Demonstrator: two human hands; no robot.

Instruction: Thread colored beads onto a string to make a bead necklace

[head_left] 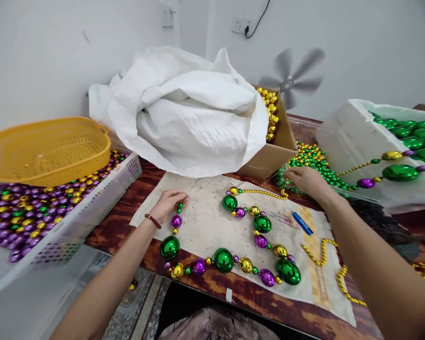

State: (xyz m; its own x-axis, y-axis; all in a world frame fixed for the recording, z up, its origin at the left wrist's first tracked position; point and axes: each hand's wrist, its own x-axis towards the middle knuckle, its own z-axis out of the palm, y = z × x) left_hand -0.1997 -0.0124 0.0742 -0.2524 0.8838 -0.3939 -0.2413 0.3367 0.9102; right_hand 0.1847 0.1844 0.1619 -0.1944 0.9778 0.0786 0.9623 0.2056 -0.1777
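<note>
My left hand [172,202], with a brown bead bracelet at the wrist, pinches the end of a string of shiny beads [223,260]. Large green, purple and gold balls run from it in a curve over the beige cloth [201,217] and back up to a strand of small gold beads [264,192]. My right hand [302,178] is raised at the cloth's far right edge, fingertips closed; a thin, faint thread seems to run to them. Right of the strand lie small snips [281,217] and a blue-handled cutter [302,223].
A white crate [109,203] of mixed beads with a yellow basket [49,141] stands left. A white sack [198,127] and a carton [269,160] of gold beads are behind. Right are loose small beads [313,163], a foam box [343,137] and a spinning fan [286,84].
</note>
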